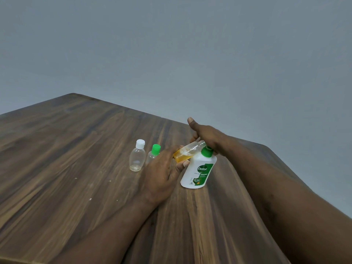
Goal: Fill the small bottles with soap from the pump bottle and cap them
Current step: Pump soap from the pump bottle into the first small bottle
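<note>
Left hand [163, 168] pinches an uncapped bottle [187, 152], tilted and part-filled with amber soap. Its mouth meets the pump bottle [200, 168] spout, just under the right hand [205, 134], which curls over the pump. The bottle is probably light, thin and slippery, so hold its body gently.

Plain grey-blue wall [171, 44] fills upper half. Dark wood-grain table [66, 159] below, far corner at upper left, small pale specks on surface. Soft, even light.

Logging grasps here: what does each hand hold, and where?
Left hand holds the small bottle by its lower, soap-filled end. Right hand covers the top of the pump bottle; grip unclear.
</note>
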A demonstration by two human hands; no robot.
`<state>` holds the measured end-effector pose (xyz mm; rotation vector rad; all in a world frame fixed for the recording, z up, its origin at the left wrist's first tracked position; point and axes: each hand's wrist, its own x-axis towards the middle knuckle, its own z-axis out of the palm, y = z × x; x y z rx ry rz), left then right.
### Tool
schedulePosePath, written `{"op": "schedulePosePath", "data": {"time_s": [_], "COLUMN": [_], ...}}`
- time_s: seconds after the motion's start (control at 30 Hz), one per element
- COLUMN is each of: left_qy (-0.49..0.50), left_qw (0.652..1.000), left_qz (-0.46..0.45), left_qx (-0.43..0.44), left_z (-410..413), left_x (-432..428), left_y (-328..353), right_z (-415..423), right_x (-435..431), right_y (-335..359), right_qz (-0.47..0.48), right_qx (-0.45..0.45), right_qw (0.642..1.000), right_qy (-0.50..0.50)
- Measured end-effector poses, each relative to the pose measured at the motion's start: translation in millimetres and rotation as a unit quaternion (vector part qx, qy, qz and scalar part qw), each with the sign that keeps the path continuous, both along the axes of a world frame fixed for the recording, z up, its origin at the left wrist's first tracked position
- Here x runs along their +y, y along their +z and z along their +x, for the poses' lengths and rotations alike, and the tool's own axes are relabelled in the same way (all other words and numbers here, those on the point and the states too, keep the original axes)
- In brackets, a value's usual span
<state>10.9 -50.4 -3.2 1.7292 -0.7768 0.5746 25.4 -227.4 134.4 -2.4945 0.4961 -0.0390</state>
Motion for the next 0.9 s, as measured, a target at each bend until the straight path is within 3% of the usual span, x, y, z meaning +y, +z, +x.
{"op": "schedulePosePath", "data": {"time_s": [0.5, 0.9], "left_qy": [0.002, -0.020], "left_qw": [1.000, 1.000], "left_qz": [0.002, 0.013], "left_qx": [0.006, 0.017], "left_z": [-1.1, 2.7], "left_x": [1.1, -2.0], "left_y": [3.0, -3.0], "right_z": [-6.4, -2.3], "right_x": [-10.0, -9.9], "right_y": [30.9, -2.8], "right_qz": [0.046, 0.035], "right_qx": [-0.019, -0.005], "right_qw": [0.999, 0.999], "right_qy": [-0.016, -0.011]}}
